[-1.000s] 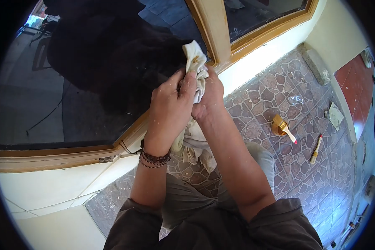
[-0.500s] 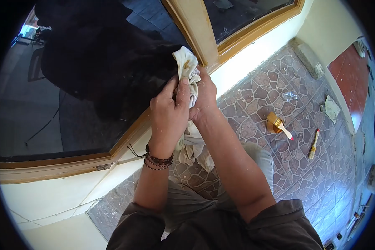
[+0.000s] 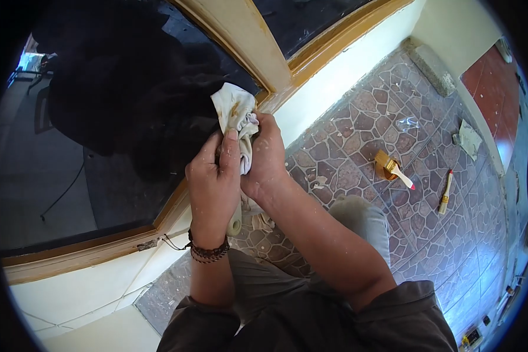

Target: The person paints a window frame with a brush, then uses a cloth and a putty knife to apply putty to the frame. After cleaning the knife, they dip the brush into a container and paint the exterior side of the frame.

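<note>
A crumpled white rag with brown stains is bunched between my two hands, in front of the dark window glass. My left hand grips its lower part with the thumb laid along the cloth. On the rag's other side, my right hand is closed around it, its fingertips partly hidden by the folds. Just beyond the hands runs the brown-edged wooden window frame. Below my left hand a pale roll of tape shows in part.
On the stone-patterned floor, a paintbrush rests across a small container of amber liquid. A second paintbrush lies to its right. Farther off are a scrap of clear plastic, a pale scrap and a concrete block.
Both hands have moved left and slightly down in view, carrying the rag. The tape roll shows more now. The brushes on the floor have stayed put.
</note>
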`<state>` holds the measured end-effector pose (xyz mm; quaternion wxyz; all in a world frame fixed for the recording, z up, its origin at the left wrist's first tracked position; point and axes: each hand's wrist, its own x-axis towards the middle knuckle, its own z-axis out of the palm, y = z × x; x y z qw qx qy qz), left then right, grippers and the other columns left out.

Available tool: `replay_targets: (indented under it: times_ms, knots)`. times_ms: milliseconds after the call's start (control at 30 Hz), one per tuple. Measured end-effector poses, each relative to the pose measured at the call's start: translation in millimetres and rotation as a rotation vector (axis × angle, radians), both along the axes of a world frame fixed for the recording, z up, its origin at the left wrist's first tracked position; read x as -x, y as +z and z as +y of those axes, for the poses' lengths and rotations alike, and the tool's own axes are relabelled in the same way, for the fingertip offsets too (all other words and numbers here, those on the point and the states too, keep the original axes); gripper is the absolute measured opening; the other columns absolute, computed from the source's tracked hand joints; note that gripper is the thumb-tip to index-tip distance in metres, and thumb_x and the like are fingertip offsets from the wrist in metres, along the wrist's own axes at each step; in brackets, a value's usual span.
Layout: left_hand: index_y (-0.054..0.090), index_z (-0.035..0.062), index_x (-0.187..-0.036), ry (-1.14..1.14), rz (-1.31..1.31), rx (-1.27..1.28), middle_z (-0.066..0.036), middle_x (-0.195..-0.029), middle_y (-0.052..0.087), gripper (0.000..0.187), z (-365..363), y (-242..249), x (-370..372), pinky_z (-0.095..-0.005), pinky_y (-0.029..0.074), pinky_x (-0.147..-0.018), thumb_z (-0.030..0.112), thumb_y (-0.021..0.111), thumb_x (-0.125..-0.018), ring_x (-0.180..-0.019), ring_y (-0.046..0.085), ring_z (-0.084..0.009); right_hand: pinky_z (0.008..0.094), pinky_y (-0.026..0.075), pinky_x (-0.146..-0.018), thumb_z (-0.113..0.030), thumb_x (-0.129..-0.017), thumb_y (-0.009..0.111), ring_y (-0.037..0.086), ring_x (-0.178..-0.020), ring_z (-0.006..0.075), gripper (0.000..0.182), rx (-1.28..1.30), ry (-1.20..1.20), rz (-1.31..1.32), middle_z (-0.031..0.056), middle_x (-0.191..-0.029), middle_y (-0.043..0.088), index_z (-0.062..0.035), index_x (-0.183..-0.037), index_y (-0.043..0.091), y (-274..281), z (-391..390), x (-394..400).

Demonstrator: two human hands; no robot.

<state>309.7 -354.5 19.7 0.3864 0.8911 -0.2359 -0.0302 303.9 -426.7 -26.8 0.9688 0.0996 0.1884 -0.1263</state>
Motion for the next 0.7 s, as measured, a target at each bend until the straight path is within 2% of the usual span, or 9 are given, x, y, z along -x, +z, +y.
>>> replay_targets:
  times_ms: [100, 167, 400, 500, 700]
  knots:
    - [0.063, -0.0027, -0.102, 0.001, -0.04, -0.027, -0.02, -0.078, 0.066, 0.03, -3, -1, 3, -0.0308, 0.048, -0.062, 0.025, 0.055, -0.094, -0.068, 0.067, -0.0219, 0.0317, 0.052, -0.059, -0.029, -0.096, 0.033, 0.061, -0.068, 0.0182, 0.034, 0.07, 0.019, 0.053, 0.0071, -0.084, 0.063, -0.0063, -0.1, 0.058, -3, 0, 1]
    - [0.062, -0.0049, -0.101, 0.022, -0.03, -0.011, -0.012, -0.075, 0.062, 0.031, -5, -2, 7, -0.0277, 0.045, -0.063, 0.025, 0.054, -0.096, -0.066, 0.051, -0.0118, 0.0315, 0.052, -0.059, -0.029, -0.096, 0.033, 0.06, -0.067, 0.0182, 0.034, 0.092, 0.017, 0.09, 0.0069, -0.083, 0.063, -0.0066, -0.099, 0.058, 1, -3, 2]
    - [0.061, -0.0053, -0.101, -0.028, -0.096, -0.047, -0.019, -0.072, 0.06, 0.032, -17, -1, 0, -0.0306, 0.046, -0.062, 0.026, 0.054, -0.095, -0.062, 0.05, -0.0151, 0.0307, 0.051, -0.056, -0.029, -0.096, 0.037, 0.059, -0.061, 0.0171, 0.031, 0.077, 0.002, 0.055, 0.0051, -0.076, 0.061, -0.008, -0.093, 0.058, -3, -14, -8]
    - [0.061, -0.0053, -0.101, -0.032, -0.103, -0.084, -0.019, -0.072, 0.061, 0.033, -19, -2, -4, -0.0306, 0.046, -0.061, 0.026, 0.054, -0.095, -0.061, 0.049, -0.015, 0.0322, 0.05, -0.059, -0.027, -0.095, 0.036, 0.06, -0.066, 0.0178, 0.032, 0.139, 0.01, 0.069, 0.0067, -0.083, 0.063, -0.0042, -0.098, 0.058, -7, -17, -8]
    - [0.061, -0.0056, -0.1, -0.042, -0.103, -0.07, -0.02, -0.071, 0.06, 0.031, -23, -2, -4, -0.0303, 0.045, -0.06, 0.024, 0.054, -0.095, -0.061, 0.048, -0.0143, 0.0319, 0.05, -0.058, -0.027, -0.095, 0.038, 0.06, -0.065, 0.0173, 0.031, 0.115, -0.018, 0.102, 0.0067, -0.082, 0.063, -0.0039, -0.097, 0.058, -5, -20, -10]
